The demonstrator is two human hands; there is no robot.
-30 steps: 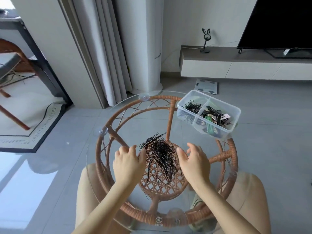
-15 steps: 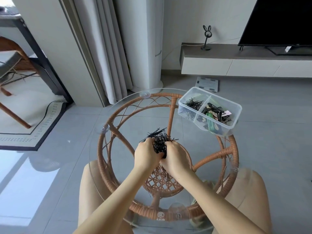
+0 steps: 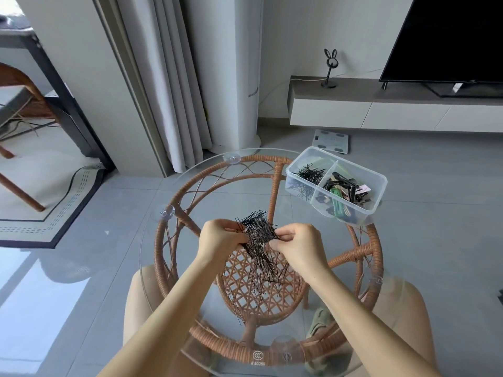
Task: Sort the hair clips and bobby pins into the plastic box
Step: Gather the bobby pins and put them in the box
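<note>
Both hands meet over the middle of the round glass tabletop [image 3: 168,270], the left hand [image 3: 221,238] and the right hand [image 3: 298,244] each closed with fingers pinched narrow on opposite sides of one dense bundle of black bobby pins [image 3: 260,240], evidently so the loose pins stay gathered while many lower ends hang free. Well apart, at the far right edge of the table, the clear plastic box [image 3: 379,183] stands open, divided so that its left compartment holds bobby pins and its right compartment holds hair clips [image 3: 344,189], keeping the two kinds separate.
</note>
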